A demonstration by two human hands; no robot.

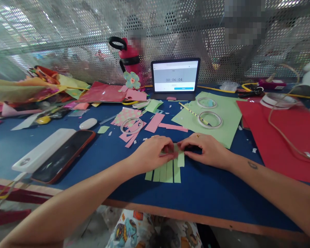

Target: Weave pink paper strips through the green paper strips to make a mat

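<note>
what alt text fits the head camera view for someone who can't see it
A person's left hand and right hand work at pale green paper strips on a blue table. Pink paper strips and tape rolls lie beyond; a tablet showing 00:06:04 stands behind, and a phone lies left.

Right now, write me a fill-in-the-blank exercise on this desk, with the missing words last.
1. From between the left hand and right hand, pale ____ strips run toward the desk's near edge.
2. The tablet reads ____.
3. The phone lies next to the ____ power bank.

Missing words: green; 00:06:04; white.
</note>
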